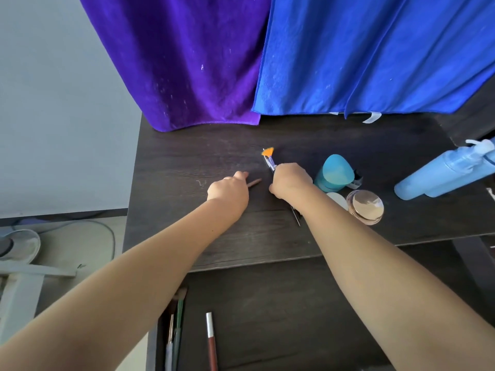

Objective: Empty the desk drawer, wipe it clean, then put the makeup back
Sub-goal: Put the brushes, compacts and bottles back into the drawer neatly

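— Any writing to read?
— None legible. Bottom of frame, the open drawer [267,317] holds a red pencil [211,341] and brushes [175,325] cut off by the edge.
— The hands?
— Mid-frame on the dark surface [187,162], left hand [229,191] pinches a brown pencil [254,182]; right hand's [290,180] grip is closed around an orange-tipped brush [268,156], handle mostly hidden

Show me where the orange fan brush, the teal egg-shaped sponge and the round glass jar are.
Orange fan brush [267,151], head view: on its orange bristles.
Teal egg-shaped sponge [337,171], head view: on its flat front face.
Round glass jar [365,206], head view: on its shiny lid.
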